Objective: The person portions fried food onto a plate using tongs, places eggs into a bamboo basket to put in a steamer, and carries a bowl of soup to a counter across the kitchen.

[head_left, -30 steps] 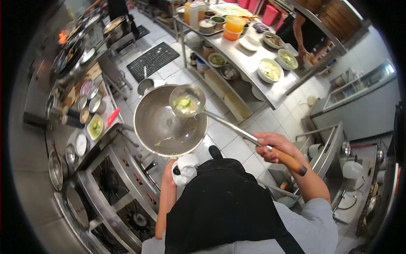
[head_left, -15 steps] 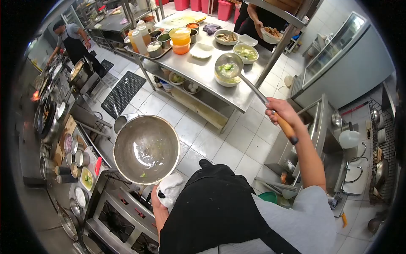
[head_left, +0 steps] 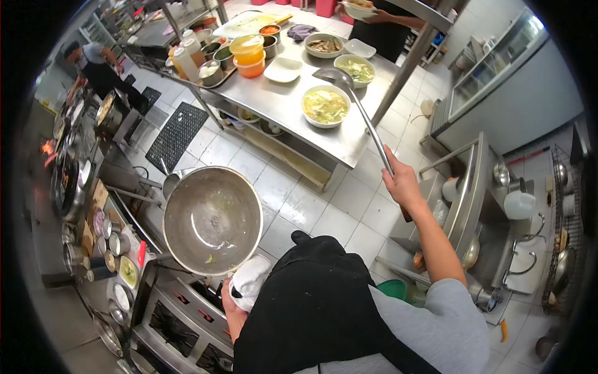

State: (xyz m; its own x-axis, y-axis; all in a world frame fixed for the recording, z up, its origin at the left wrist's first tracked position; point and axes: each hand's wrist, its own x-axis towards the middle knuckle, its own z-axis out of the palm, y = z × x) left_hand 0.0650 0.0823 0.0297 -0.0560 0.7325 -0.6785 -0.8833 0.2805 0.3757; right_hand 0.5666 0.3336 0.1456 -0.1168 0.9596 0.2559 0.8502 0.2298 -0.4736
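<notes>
My right hand (head_left: pixel 400 181) is closed round the handle of a long metal ladle (head_left: pixel 369 119). The ladle's bowl is tipped over above the table, between two soup bowls. The nearer soup bowl (head_left: pixel 326 106) holds broth with green and pale pieces; the farther one (head_left: pixel 354 70) holds a similar soup. At the lower left, my left hand (head_left: pixel 232 305) grips a white cloth (head_left: pixel 251 280) at the rim of a large metal wok (head_left: pixel 213 219). Inside the wok lie a few green scraps and a thin wet film.
The steel table (head_left: pixel 274 100) also bears an empty white dish (head_left: pixel 283 70), a bowl of brown food (head_left: pixel 323 45), orange containers (head_left: pixel 248 55) and squeeze bottles. Burners (head_left: pixel 174 327) stand at lower left. One person is behind the table holding a bowl; another works at far left.
The ladle has gone from carrying soup over the wok to being tipped over at the table. The wok has moved left and down in view. The person behind the table has raised a bowl.
</notes>
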